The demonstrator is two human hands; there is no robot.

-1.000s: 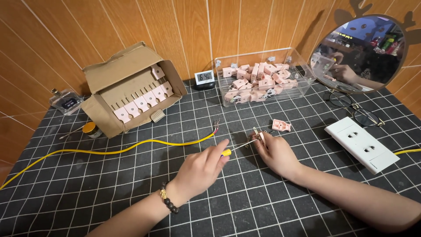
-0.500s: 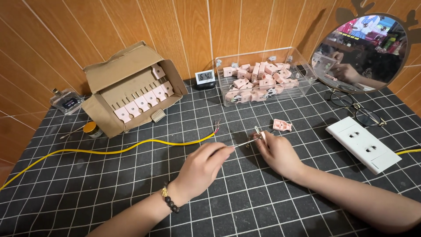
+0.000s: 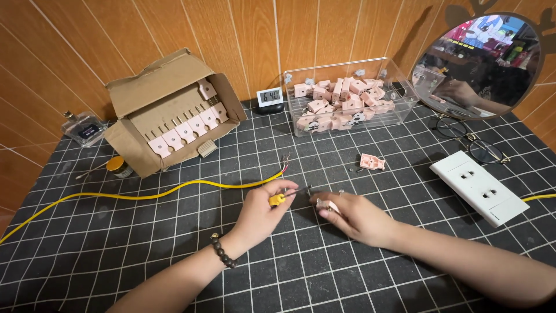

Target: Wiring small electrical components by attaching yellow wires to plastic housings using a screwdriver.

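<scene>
Gripping a Screwdriver Over a Pink Part

Left hand (image 3: pixel 263 211) pinches a small yellow-handled screwdriver (image 3: pixel 286 196), tip toward the right hand (image 3: pixel 353 217). That hand seemingly clasps a small pink part (image 3: pixel 331 206), mostly hidden, on the black grid mat (image 3: pixel 174 243) beside the yellow cable (image 3: pixel 145 194).

I see both my forearms bare and sleeveless, my left hand (image 3: pixel 262 210) and right hand (image 3: pixel 354 217) ungloved, with a dark beaded bracelet (image 3: pixel 223 250) just behind the left hand.
</scene>
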